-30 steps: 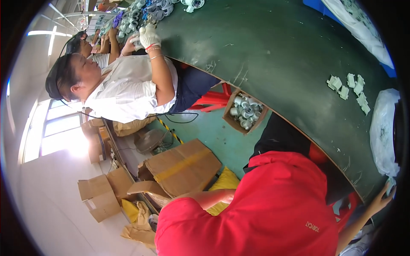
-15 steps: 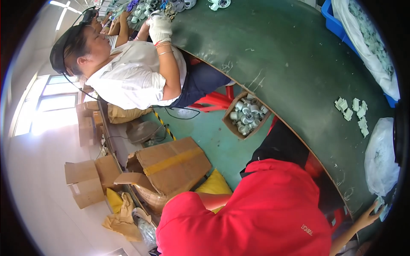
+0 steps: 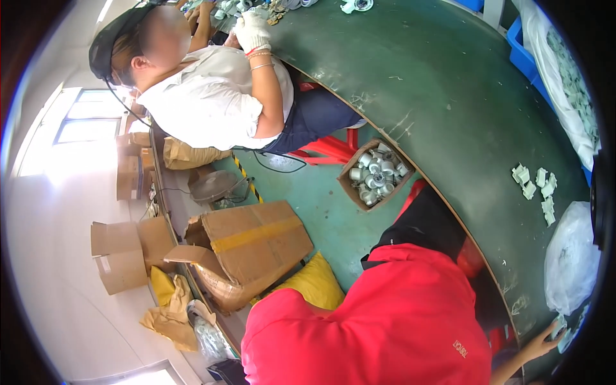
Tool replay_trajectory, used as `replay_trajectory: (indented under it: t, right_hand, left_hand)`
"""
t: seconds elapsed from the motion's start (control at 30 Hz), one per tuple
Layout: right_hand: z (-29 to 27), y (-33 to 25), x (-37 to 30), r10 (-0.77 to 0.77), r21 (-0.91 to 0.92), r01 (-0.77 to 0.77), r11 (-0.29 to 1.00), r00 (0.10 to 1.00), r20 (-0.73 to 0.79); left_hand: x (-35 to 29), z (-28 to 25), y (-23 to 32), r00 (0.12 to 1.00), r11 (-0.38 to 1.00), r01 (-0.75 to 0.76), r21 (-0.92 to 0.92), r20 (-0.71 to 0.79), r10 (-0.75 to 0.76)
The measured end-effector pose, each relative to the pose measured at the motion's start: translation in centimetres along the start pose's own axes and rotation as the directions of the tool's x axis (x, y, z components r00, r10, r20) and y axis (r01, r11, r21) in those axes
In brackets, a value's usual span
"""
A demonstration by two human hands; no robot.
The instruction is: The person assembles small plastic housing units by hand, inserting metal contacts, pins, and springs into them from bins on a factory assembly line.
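The table (image 3: 443, 128) is filling the upper right of the frame, its near edge running diagonally from the top middle down to the lower right. A wide stretch of green top is spreading between that edge and the pale parts (image 3: 520, 174), which are lying in a small cluster at the right. The blue bin (image 3: 526, 54) and its white liner (image 3: 553, 80) are bounding the far side, upper right, and the clear bag (image 3: 571, 256) is sitting just below the parts, against the dark rim. Left of the edge, floor (image 3: 324, 218) is showing between the parts box (image 3: 350, 192) and the carton (image 3: 263, 237). A co-worker's gloved hand (image 3: 252, 31) is hovering over the table's edge at the upper left, well apart from yours.

Your right hand (image 3: 544, 343) is lying low at the lower right, forearm slanting up from the bottom edge, fingers touching a light-blue piece (image 3: 564, 337) just below the bag. The rim is blurring them, so you cannot tell whether they are clamping it or merely resting there. Your left hand is hiding behind your red shirt (image 3: 378, 321); its grip is not showing.
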State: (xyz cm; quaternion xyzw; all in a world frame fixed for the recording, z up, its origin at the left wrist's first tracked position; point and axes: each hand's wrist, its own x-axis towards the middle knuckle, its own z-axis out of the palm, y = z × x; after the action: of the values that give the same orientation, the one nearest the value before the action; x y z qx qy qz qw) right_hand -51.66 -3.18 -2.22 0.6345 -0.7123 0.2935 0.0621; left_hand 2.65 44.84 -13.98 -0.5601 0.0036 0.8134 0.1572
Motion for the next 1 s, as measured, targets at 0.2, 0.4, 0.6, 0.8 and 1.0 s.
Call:
replay_trajectory:
  t: [0.2, 0.4, 0.6, 0.8, 1.0]
  right_hand:
    - [0.4, 0.4, 0.1, 0.016, -0.011, -0.016, 1.0, 1.0, 0.018]
    - [0.9, 2.9, 0.4, -0.015, 0.033, 0.015, 0.999, 1.0, 0.0]
    - [-0.3, 1.6, 0.2, -0.045, 0.054, 0.047, 0.997, 0.998, -0.038]
    - [0.8, 2.3, 0.1, -0.014, -0.011, 0.014, 1.0, 1.0, -0.025]
    - [-0.3, -0.6, -0.2, -0.033, 0.034, 0.034, 0.999, 0.999, -0.013]
  left_hand:
    - [-0.1, -0.3, -0.3, 1.0, 1.0, -0.004, 0.015, 0.006, 0.003]
    - [0.3, 0.0, -0.2, 0.999, 0.999, -0.008, 0.036, 0.032, 0.006]
    - [0.7, -0.7, 0.2, 0.999, 0.995, 0.0, 0.103, 0.054, -0.005]
    - [0.3, -0.4, -1.0, 0.998, 0.992, 0.031, 0.125, 0.054, -0.038]
    - [0.2, -0.5, 0.6, 0.997, 0.982, 0.037, 0.188, 0.063, -0.049]
